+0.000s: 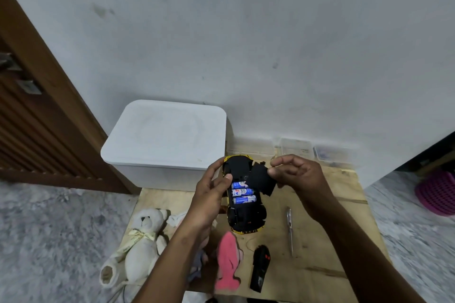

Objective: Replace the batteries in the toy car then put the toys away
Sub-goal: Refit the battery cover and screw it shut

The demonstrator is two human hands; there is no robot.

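Observation:
A yellow toy car [242,216] is held upside down above the wooden board [320,241], its black underside facing me. My left hand [211,194] grips its left side, thumb by the battery bay. Three blue-and-white batteries [243,192] lie side by side in the uncovered bay. My right hand [293,174] pinches the black battery cover [262,179], which is tilted up at the bay's right edge. A screwdriver [290,229] lies on the board to the right of the car.
A white lidded storage box [167,140] stands behind the car by the wall. On the board lie a white teddy bear [142,241], a pink plush toy [227,261] and a black remote control [260,268]. Small clear containers [295,147] line the wall. A pink basket [438,192] sits far right.

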